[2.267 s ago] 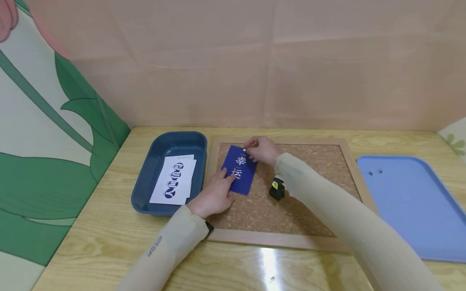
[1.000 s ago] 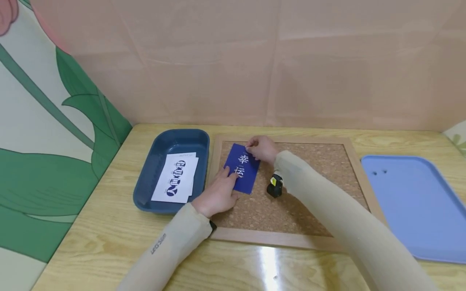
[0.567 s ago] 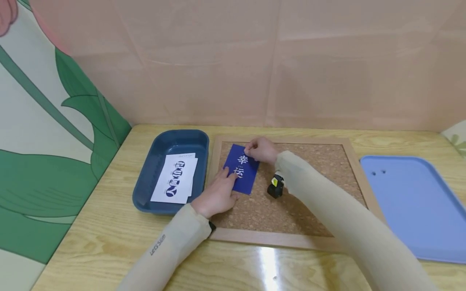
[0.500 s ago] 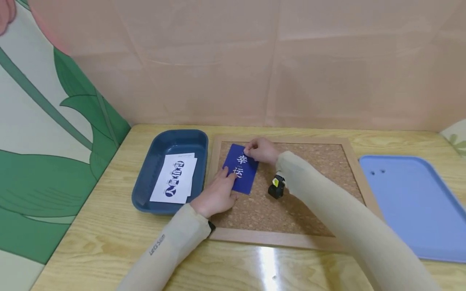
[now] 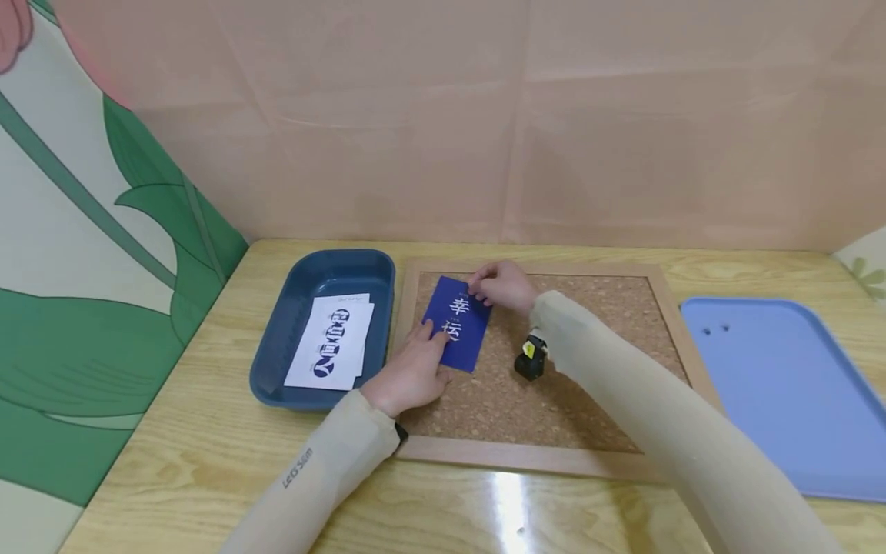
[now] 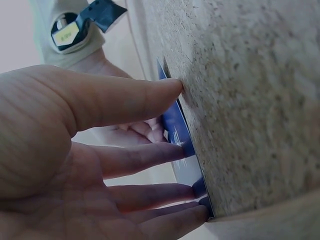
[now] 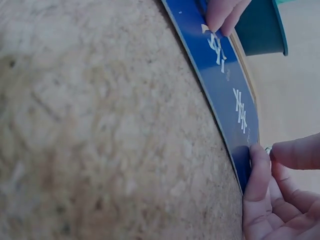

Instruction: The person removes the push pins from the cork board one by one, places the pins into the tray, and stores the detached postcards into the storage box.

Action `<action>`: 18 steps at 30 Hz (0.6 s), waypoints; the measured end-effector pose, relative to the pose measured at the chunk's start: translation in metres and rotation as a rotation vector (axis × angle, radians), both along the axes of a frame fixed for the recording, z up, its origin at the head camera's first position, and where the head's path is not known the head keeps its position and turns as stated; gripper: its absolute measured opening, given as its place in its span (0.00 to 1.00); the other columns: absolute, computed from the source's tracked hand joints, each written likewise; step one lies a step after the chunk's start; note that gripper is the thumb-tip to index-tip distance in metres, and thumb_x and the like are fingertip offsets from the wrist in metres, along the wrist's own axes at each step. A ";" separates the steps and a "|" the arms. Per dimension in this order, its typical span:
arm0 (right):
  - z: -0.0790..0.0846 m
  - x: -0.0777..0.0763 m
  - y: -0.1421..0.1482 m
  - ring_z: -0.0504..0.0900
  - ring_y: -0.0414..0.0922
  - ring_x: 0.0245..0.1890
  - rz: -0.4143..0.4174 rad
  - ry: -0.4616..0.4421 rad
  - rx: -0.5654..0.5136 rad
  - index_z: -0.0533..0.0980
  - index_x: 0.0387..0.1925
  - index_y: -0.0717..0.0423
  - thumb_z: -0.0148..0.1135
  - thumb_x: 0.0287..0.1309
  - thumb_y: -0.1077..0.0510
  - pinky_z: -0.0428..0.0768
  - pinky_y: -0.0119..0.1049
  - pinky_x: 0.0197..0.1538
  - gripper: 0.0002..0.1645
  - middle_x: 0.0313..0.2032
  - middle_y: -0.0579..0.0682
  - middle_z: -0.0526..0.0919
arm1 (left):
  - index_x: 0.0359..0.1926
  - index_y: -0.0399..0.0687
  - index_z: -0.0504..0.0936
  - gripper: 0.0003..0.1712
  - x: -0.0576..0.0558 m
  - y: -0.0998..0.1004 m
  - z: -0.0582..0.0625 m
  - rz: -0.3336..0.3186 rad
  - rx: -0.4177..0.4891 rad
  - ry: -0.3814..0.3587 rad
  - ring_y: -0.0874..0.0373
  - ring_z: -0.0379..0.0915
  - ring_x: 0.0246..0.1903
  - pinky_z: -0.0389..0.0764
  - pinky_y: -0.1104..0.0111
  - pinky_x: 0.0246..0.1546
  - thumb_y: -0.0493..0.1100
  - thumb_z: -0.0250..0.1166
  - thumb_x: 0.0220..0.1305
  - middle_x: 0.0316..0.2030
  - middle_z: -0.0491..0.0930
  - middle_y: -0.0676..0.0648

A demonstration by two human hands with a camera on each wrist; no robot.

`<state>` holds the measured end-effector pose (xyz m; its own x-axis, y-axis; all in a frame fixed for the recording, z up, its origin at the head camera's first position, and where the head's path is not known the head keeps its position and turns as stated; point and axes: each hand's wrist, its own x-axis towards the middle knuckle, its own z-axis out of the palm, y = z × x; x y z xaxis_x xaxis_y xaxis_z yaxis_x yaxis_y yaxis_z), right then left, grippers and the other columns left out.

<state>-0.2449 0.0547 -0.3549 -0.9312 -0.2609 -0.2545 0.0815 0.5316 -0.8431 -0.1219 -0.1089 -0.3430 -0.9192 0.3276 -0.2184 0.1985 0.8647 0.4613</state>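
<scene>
A blue card [image 5: 459, 338] with white Chinese characters lies on the cork board [image 5: 588, 385], towards its left side. My left hand [image 5: 408, 373] rests on the card's left edge with extended fingers; in the left wrist view its fingertips press the card and the thumb [image 6: 145, 97] touches the cork. At the card's far end, my right hand [image 5: 505, 288] pinches a small shiny pin [image 7: 268, 149] between thumb and finger, with a fingertip against the card. The pin is mostly hidden by the fingers, and whether its point is in the cork I cannot tell.
Left of the board stands a dark blue tub [image 5: 277, 346] holding white printed cards [image 5: 332, 346]. A light blue tray [image 5: 782, 400] with two small dark pins [image 5: 725, 328] sits on the right. The wooden table [image 5: 173, 462] ends at a wall behind.
The shiny pin head seen at the right fingertips 2.3 s ago is now covered in the head view. My right hand has shifted slightly right; my left hand and the card stay put.
</scene>
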 end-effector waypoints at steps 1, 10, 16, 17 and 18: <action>0.000 0.000 0.000 0.81 0.45 0.38 -0.006 -0.003 -0.003 0.77 0.46 0.69 0.54 0.64 0.62 0.80 0.29 0.38 0.14 0.46 0.64 0.83 | 0.65 0.31 0.66 0.31 0.000 0.000 0.000 0.000 0.001 -0.003 0.35 0.45 0.71 0.53 0.50 0.71 0.39 0.61 0.64 0.69 0.54 0.27; -0.001 0.000 0.004 0.79 0.45 0.38 0.038 0.010 0.048 0.80 0.48 0.64 0.55 0.64 0.63 0.80 0.30 0.38 0.14 0.46 0.61 0.83 | 0.66 0.32 0.65 0.31 -0.002 0.001 0.000 0.000 -0.013 -0.012 0.36 0.45 0.72 0.53 0.50 0.71 0.40 0.61 0.65 0.70 0.53 0.28; -0.004 -0.004 0.006 0.81 0.46 0.41 0.034 -0.050 -0.027 0.77 0.50 0.67 0.53 0.65 0.62 0.81 0.30 0.40 0.17 0.49 0.63 0.82 | 0.65 0.31 0.66 0.31 -0.002 0.001 -0.001 -0.008 -0.016 0.000 0.35 0.47 0.71 0.55 0.49 0.70 0.39 0.61 0.64 0.69 0.55 0.28; -0.004 -0.005 0.007 0.82 0.46 0.41 0.029 -0.069 -0.050 0.76 0.51 0.68 0.52 0.65 0.62 0.81 0.30 0.40 0.17 0.50 0.64 0.81 | 0.65 0.31 0.66 0.31 -0.002 0.001 -0.001 -0.010 -0.015 0.003 0.35 0.47 0.71 0.55 0.49 0.70 0.39 0.62 0.64 0.69 0.55 0.27; -0.004 -0.006 0.007 0.82 0.46 0.41 0.025 -0.087 -0.070 0.76 0.52 0.69 0.52 0.65 0.62 0.82 0.31 0.41 0.18 0.50 0.65 0.81 | 0.65 0.31 0.66 0.31 -0.002 0.001 -0.001 -0.010 -0.015 0.002 0.35 0.47 0.71 0.55 0.49 0.70 0.39 0.62 0.64 0.69 0.55 0.27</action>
